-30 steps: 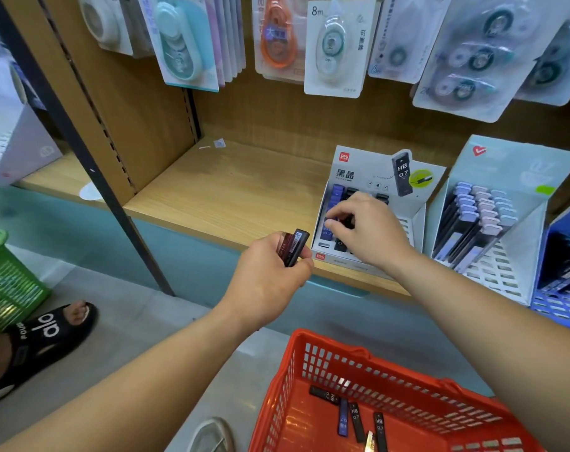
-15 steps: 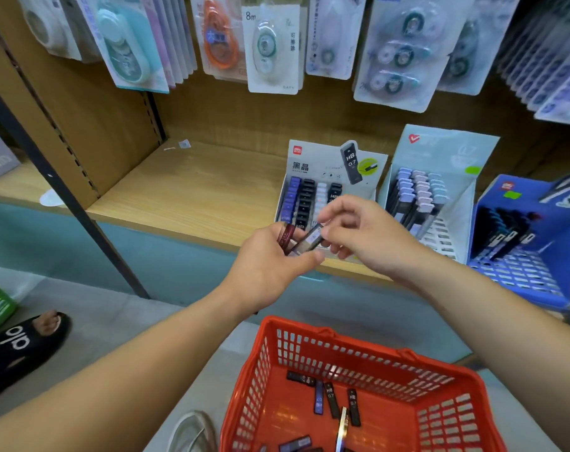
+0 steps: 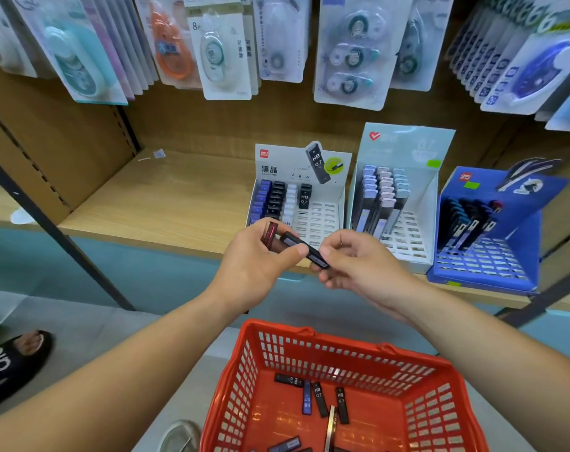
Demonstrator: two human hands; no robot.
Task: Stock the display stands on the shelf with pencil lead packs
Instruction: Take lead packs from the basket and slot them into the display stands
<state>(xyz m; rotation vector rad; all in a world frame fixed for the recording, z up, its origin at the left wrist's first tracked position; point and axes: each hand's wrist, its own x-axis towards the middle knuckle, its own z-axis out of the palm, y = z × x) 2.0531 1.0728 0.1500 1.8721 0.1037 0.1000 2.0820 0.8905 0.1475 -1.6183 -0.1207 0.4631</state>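
Note:
My left hand [image 3: 254, 269] holds a dark red lead pack [image 3: 270, 233] and, under its thumb, one end of a black lead pack [image 3: 304, 250]. My right hand [image 3: 358, 265] pinches the other end of that black pack. Both hands hover just in front of the white display stand [image 3: 322, 220], which has rows of blue, black and white packs on its left side and open slots on the right. Several loose packs [image 3: 319, 399] lie in the red basket [image 3: 254, 380] below.
A pale stand with grey-capped packs [image 3: 407, 148] and a blue stand [image 3: 485, 262] sit to the right on the wooden shelf [image 3: 166, 203]. Correction tape packs [image 3: 221, 53] hang above. A black sandal with a foot [image 3: 13, 357] is on the floor at left.
My right hand left the white stand and came to my left hand, where it now pinches the black pack. The view shifted right, showing the blue stand.

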